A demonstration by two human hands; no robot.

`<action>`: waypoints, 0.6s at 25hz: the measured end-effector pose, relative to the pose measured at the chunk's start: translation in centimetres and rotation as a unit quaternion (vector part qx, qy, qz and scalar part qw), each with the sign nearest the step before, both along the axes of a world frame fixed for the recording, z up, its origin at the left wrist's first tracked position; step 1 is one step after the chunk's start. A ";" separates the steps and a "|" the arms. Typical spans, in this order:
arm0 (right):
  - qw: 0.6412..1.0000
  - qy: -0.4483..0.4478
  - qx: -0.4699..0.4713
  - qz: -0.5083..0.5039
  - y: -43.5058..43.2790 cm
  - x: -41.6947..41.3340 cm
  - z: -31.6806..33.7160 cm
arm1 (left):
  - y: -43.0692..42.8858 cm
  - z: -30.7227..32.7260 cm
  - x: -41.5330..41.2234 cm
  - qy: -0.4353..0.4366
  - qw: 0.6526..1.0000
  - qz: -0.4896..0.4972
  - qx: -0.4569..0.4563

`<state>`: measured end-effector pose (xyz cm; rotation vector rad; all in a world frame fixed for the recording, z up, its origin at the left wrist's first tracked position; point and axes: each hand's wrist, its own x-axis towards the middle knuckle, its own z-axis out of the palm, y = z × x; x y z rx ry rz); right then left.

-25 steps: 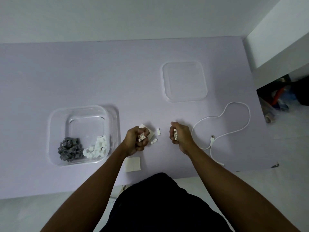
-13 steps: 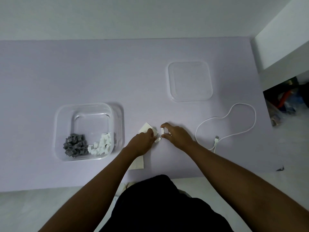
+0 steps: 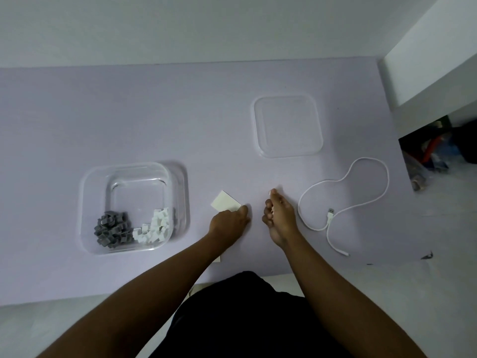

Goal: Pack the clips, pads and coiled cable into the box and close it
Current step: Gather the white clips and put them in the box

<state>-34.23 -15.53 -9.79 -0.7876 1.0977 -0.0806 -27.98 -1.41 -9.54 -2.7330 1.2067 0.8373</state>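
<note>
The clear box (image 3: 134, 208) sits open on the purple table (image 3: 180, 112), with gray clips (image 3: 111, 228) and white clips (image 3: 154, 224) piled inside near the front. Just right of it lies a white pad (image 3: 225, 201); the left hand (image 3: 229, 222) rests curled with its fingertips on the pad's edge. The right hand (image 3: 278, 215) is curled around small white pieces. Farther right the white cable (image 3: 343, 192) lies loose, not coiled. The clear lid (image 3: 287, 126) lies flat behind, well apart from the box.

- One clear box (image 3: 134, 208)
- One clear lid (image 3: 287, 126)
- One white cable (image 3: 346, 202)
- Two heaps of clips: grey (image 3: 111, 228), white (image 3: 154, 226)
- One pad (image 3: 225, 202) in plain view
- Two hands: left (image 3: 229, 223), right (image 3: 278, 218)
</note>
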 end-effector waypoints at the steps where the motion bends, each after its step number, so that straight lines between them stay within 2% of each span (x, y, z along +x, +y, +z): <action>1: 0.998 -0.031 0.045 -0.026 -0.1 0.0 0.5 | -0.2 0.1 0.0 -0.005 1.000 -0.002 -0.001; 3: 0.986 -0.090 0.119 -0.072 -0.8 -0.1 1.6 | -0.5 0.2 -0.1 -0.007 1.000 -0.007 -0.003; 7: 0.976 -0.145 0.146 -0.072 -1.3 0.3 3.8 | -0.1 0.9 0.4 -0.003 0.999 0.012 -0.034; 12: 0.958 -0.154 0.227 -0.079 1.0 3.3 4.3 | 4.1 5.6 4.4 0.013 0.969 0.195 -0.150; 15: 0.954 -0.127 0.271 -0.030 4.9 6.1 4.8 | 10.6 6.9 8.3 -0.051 0.960 0.244 -0.132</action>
